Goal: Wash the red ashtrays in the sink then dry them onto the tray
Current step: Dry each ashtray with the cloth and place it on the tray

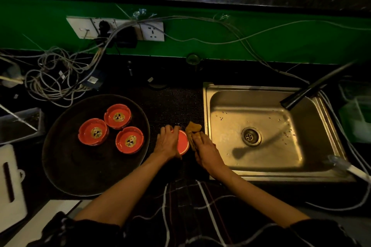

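Note:
Three red ashtrays (92,131) (117,116) (129,140) sit upright on the round dark tray (66,170) at the left. My left hand (167,142) grips a fourth red ashtray (183,142), turned so its plain underside faces up, over the dark mat between tray and sink. My right hand (204,151) holds a yellowish cloth (193,129) against that ashtray's right edge. The steel sink (226,158) lies to the right with nothing in its basin; no water runs from the dark faucet (313,86).
A tangle of grey cables (52,74) and wall sockets (116,28) fills the back left. A white cutting board (10,182) lies at the far left edge, a clear container (20,124) behind it. Green bins (357,114) stand right of the sink.

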`<state>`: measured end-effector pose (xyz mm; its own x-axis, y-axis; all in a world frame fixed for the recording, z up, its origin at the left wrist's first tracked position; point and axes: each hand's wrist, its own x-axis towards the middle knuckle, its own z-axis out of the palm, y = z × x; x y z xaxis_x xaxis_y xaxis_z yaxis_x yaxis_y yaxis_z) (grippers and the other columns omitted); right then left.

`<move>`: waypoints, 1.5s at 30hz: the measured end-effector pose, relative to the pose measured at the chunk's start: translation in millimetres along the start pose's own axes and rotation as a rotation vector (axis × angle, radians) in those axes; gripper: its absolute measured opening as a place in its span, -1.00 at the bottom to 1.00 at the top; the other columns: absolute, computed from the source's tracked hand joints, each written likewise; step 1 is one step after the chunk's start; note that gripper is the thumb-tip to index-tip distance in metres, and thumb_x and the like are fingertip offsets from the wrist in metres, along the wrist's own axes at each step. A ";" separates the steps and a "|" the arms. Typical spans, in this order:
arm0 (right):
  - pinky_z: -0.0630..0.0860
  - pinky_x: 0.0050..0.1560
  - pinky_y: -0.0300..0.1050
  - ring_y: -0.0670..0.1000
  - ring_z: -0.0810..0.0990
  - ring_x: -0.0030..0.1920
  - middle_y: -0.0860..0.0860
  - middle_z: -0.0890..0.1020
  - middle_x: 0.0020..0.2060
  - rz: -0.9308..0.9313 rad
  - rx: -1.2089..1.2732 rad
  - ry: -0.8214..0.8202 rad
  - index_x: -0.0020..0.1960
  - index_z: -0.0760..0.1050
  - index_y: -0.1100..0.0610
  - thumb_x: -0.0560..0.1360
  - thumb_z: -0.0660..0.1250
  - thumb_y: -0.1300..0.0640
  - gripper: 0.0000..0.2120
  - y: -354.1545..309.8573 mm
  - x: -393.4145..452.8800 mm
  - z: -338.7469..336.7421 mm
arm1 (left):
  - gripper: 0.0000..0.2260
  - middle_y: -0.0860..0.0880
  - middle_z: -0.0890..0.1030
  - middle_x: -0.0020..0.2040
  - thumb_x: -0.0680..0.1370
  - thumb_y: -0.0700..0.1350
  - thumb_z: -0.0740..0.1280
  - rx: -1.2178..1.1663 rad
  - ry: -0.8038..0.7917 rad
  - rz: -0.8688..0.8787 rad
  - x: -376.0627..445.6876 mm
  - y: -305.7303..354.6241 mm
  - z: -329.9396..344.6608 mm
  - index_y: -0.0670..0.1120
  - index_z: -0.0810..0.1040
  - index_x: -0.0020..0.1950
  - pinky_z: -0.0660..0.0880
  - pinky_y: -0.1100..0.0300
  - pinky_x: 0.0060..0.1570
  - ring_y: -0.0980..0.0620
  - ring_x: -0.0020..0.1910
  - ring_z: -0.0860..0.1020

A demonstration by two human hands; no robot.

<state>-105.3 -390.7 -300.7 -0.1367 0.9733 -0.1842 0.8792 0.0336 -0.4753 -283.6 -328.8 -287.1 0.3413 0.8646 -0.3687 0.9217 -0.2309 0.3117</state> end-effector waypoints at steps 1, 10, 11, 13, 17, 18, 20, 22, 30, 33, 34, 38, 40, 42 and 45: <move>0.50 0.20 0.07 0.18 0.43 0.28 0.15 0.42 0.33 0.001 -0.002 0.011 0.51 0.25 0.06 0.41 0.31 0.27 -0.31 -0.6 -0.1 0.9 | 0.07 -0.14 0.29 0.35 0.13 0.09 0.67 -0.027 0.005 -0.011 -0.1 -1.2 -2.6 -0.06 0.17 0.49 0.42 -0.05 0.25 -0.18 0.33 0.30; 0.55 0.09 -0.03 0.11 0.48 0.21 0.02 0.40 0.30 0.055 0.057 0.005 0.48 0.24 -0.04 0.34 0.28 0.28 -0.27 3.6 0.0 5.4 | -0.06 -0.02 0.38 0.21 0.13 0.08 0.66 -0.587 0.166 -0.060 -11.4 -10.2 -13.4 -0.03 0.16 0.31 0.41 0.23 0.09 0.00 0.20 0.46; 0.56 0.04 -0.03 0.11 0.49 0.20 0.00 0.40 0.30 0.062 0.079 0.009 0.48 0.24 -0.06 0.35 0.27 0.29 -0.27 5.1 -0.5 4.6 | -0.05 -0.01 0.37 0.21 0.12 0.10 0.66 -0.583 0.159 -0.073 -13.8 -11.9 -10.7 -0.02 0.15 0.30 0.39 0.22 0.10 -0.01 0.21 0.44; 0.55 -0.05 -0.06 0.10 0.51 0.18 -0.03 0.39 0.31 0.079 0.120 0.016 0.48 0.23 -0.11 0.37 0.28 0.29 -0.27 7.0 -1.0 2.1 | -0.01 -0.04 0.36 0.25 0.10 0.11 0.66 -0.558 0.134 -0.100 -19.8 -18.9 -2.9 -0.02 0.14 0.33 0.38 0.19 0.18 -0.05 0.28 0.40; 0.51 0.01 -0.10 0.11 0.53 0.17 0.00 0.41 0.36 0.109 0.206 0.015 0.50 0.26 -0.08 0.42 0.32 0.24 -0.31 8.0 1.8 -1.1 | 0.17 -0.14 0.27 0.48 0.13 0.12 0.66 -0.494 0.065 -0.108 -36.4 -39.1 13.9 -0.04 0.02 0.54 0.32 0.00 0.42 -0.13 0.45 0.30; 0.52 0.03 -0.07 0.12 0.53 0.18 0.02 0.42 0.36 0.122 0.232 0.020 0.51 0.28 -0.06 0.43 0.32 0.24 -0.32 8.5 2.8 -1.9 | 0.18 -0.14 0.23 0.51 0.15 0.11 0.66 -0.486 0.054 -0.104 -39.8 -40.8 16.8 -0.06 0.01 0.57 0.27 -0.03 0.46 -0.14 0.49 0.25; 0.50 0.04 -0.08 0.14 0.53 0.19 0.08 0.48 0.33 0.147 0.278 0.058 0.49 0.32 -0.01 0.44 0.32 0.25 -0.36 8.9 6.1 -4.5 | 0.16 -0.14 0.20 0.54 0.20 0.09 0.66 -0.485 0.059 -0.104 -42.7 -41.0 20.8 -0.10 0.02 0.59 0.21 0.00 0.49 -0.13 0.52 0.20; 0.45 0.04 -0.14 0.15 0.54 0.19 0.11 0.51 0.30 0.167 0.332 0.098 0.48 0.36 0.05 0.45 0.33 0.27 -0.39 5.9 11.0 -7.9 | 0.13 -0.13 0.23 0.53 0.20 0.07 0.66 -0.474 0.087 -0.102 -43.5 -37.2 22.4 -0.11 0.07 0.58 0.20 0.04 0.45 -0.12 0.51 0.21; 0.35 0.41 -0.04 0.04 0.23 0.51 0.05 0.18 0.56 -0.180 0.092 -0.002 0.57 0.19 -0.03 0.53 0.30 0.08 -0.36 -38.5 19.6 -11.3 | -0.33 0.04 0.51 0.28 0.29 0.20 0.52 -0.649 0.179 -0.048 -24.4 -21.6 25.3 0.02 0.44 0.34 0.51 0.04 0.21 0.03 0.26 0.51; 0.04 0.55 0.20 0.07 -0.09 0.60 0.12 0.08 0.60 -0.226 -0.175 -0.133 0.59 0.15 0.10 0.60 0.08 -0.17 -0.36 -40.6 18.3 14.6 | -0.30 0.00 0.48 0.32 0.30 0.13 0.46 -0.671 0.164 -0.017 -33.0 -26.4 18.2 -0.02 0.40 0.40 0.43 0.23 0.24 0.07 0.28 0.48; -0.05 0.56 0.20 0.05 -0.13 0.60 0.12 0.07 0.60 -0.217 -0.216 -0.149 0.60 0.12 0.13 0.61 -0.01 -0.22 -0.33 -41.1 18.1 21.2 | -0.27 0.04 0.46 0.35 0.29 0.11 0.47 -0.690 0.167 0.015 -36.3 -30.3 16.3 0.01 0.37 0.43 0.37 0.33 0.26 0.14 0.31 0.45; -0.16 0.53 0.21 0.10 -0.01 0.60 0.17 0.14 0.58 -0.206 -0.314 -0.173 0.60 0.08 0.21 0.58 -0.11 -0.26 -0.26 -51.9 21.7 31.1 | -0.18 0.02 0.43 0.43 0.29 -0.04 0.52 -0.668 0.144 0.064 -39.7 -48.7 14.5 0.00 0.29 0.51 0.37 0.14 0.38 0.13 0.40 0.40; -0.13 0.52 0.19 0.12 0.07 0.59 0.19 0.19 0.56 -0.215 -0.324 -0.191 0.59 0.11 0.22 0.57 -0.07 -0.24 -0.25 -54.1 25.9 32.0 | -0.12 -0.03 0.39 0.48 0.29 -0.06 0.51 -0.644 0.139 0.056 -37.2 -52.5 20.3 -0.05 0.23 0.56 0.35 -0.01 0.42 0.03 0.45 0.37; -0.02 0.53 0.14 0.13 0.17 0.56 0.19 0.26 0.54 -0.261 -0.358 -0.220 0.57 0.17 0.22 0.53 -0.03 -0.23 -0.25 -52.8 32.1 28.3 | -0.07 -0.02 0.34 0.52 0.30 -0.04 0.51 -0.623 0.121 0.057 -36.2 -53.2 25.4 -0.02 0.15 0.60 0.32 -0.01 0.44 0.03 0.49 0.33; 0.15 0.46 0.11 0.13 0.32 0.48 0.14 0.37 0.48 -0.334 -0.368 -0.290 0.51 0.28 0.15 0.40 0.00 -0.24 -0.21 -51.9 44.6 16.6 | -0.04 -0.03 0.33 0.51 0.29 0.04 0.50 -0.624 0.129 0.011 -33.2 -46.4 29.7 0.03 0.10 0.61 0.36 -0.06 0.40 0.02 0.48 0.34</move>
<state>-164.6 -352.9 -298.6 -0.5082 0.7959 -0.3291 0.8607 0.4558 -0.2268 -332.3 -360.0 -315.3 0.2894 0.9196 -0.2657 0.6237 0.0294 0.7811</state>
